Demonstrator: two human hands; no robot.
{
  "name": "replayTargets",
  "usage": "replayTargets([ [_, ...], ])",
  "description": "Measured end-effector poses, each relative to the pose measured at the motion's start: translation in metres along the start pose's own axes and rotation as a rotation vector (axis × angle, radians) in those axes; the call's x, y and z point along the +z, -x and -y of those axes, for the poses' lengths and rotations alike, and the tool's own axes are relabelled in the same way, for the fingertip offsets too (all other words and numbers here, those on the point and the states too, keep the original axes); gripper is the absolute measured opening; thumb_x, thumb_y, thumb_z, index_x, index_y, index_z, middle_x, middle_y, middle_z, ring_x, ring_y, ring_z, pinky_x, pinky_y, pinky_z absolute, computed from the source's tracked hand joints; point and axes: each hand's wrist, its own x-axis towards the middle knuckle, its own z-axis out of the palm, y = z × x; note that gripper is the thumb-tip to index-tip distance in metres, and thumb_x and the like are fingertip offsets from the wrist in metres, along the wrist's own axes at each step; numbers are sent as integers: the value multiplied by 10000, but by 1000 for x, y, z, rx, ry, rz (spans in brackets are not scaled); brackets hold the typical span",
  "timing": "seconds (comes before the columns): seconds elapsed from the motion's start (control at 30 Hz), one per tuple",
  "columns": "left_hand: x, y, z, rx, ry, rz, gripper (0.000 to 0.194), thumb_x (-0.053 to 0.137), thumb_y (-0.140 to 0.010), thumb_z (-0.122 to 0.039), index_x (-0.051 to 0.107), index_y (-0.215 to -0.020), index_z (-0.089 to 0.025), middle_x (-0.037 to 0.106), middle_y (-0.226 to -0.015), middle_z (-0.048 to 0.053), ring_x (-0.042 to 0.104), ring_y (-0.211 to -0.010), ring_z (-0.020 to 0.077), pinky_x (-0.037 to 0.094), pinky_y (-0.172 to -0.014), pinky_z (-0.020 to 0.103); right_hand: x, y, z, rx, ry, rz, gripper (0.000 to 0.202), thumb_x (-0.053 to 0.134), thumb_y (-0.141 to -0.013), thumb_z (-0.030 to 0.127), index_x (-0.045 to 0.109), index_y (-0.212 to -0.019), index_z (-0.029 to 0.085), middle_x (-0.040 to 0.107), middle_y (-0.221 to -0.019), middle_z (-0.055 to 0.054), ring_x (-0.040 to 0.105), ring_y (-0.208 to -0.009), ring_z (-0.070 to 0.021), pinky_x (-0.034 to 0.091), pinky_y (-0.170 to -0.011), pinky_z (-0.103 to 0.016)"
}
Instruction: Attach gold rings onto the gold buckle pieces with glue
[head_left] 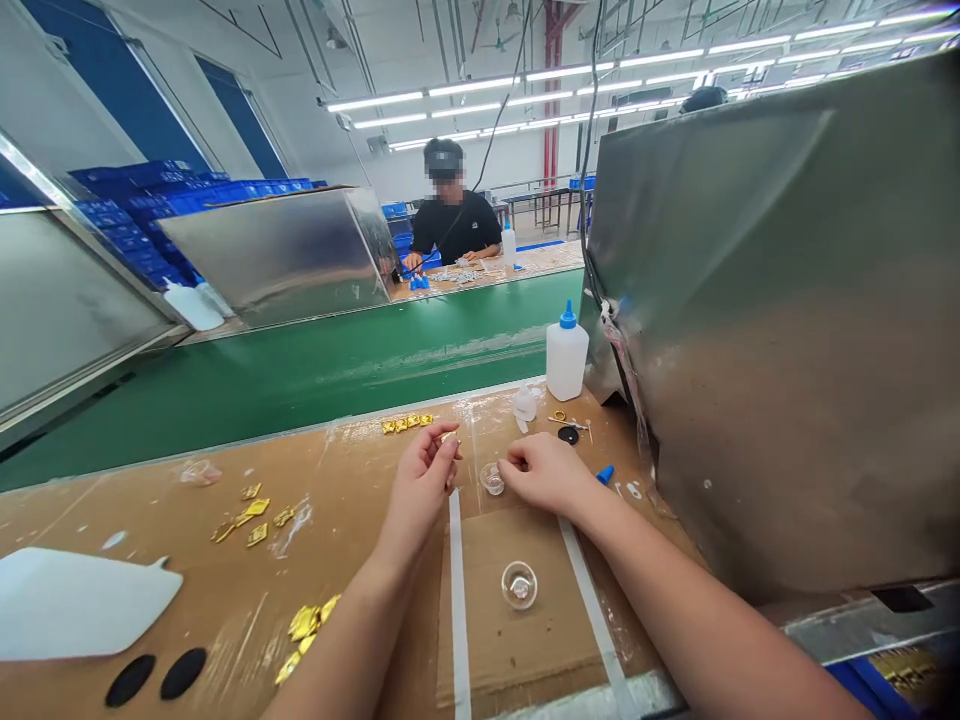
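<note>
My left hand point(424, 468) is closed in a pinch on a small gold piece point(450, 437), mostly covered by the fingers. My right hand point(546, 468) has its fingers pressed together at the edge of a small clear cup point(492, 484); whatever they hold is hidden. Closer to me, a clear round dish point(520, 586) with something small and shiny in it sits on a cardboard sheet point(487, 640). Beyond my left hand lies a short row of gold pieces point(407, 424).
Loose gold pieces point(257, 507) and black discs point(184, 673) lie left, near a white bottle point(82, 605). A blue-capped bottle point(567, 358) stands before a metal panel point(772, 330). A green belt point(360, 350) separates me from a seated person point(456, 225).
</note>
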Motion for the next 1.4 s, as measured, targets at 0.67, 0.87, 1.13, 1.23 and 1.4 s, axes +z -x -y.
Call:
replayTargets([
  [0.67,-9,8,15,50,-128,-118,558,768,-826,-486,639,-1313,-246,517,-712,-20,426,-567,123,334,-516,228,11,-5,-3,30,-187,18,297,578,-779,282,449,-535,173,395,-516,44,346,-533,-93,184,-541,-282],
  [0.87,-11,11,19,47,-235,-76,503,739,-865,-511,628,-1297,-280,495,-658,-34,407,-556,132,315,-523,237,14,-5,-6,15,-210,3,297,566,-772,284,437,-528,173,377,-514,48,347,-533,-91,187,-532,-278],
  [1.13,-10,12,18,42,-217,-47,478,790,-824,-484,657,-1229,-267,551,-782,-15,433,-567,112,355,-507,218,15,-9,-12,37,-480,-93,302,521,-715,266,316,-506,194,238,-537,53,261,-532,-85,173,-523,-263],
  [1.23,-9,13,15,16,-206,-8,464,803,-808,-482,682,-1192,-250,587,-784,1,477,-586,123,375,-510,222,7,-7,-9,39,-678,-200,315,496,-716,284,280,-498,210,222,-535,48,235,-531,-86,169,-519,-263],
  [1.4,-6,17,11,-21,-200,50,466,835,-769,-480,711,-1139,-227,664,-813,32,492,-580,127,361,-486,225,-1,0,1,-37,-854,-238,361,520,-762,312,302,-493,211,278,-512,46,257,-515,-86,193,-519,-265],
])
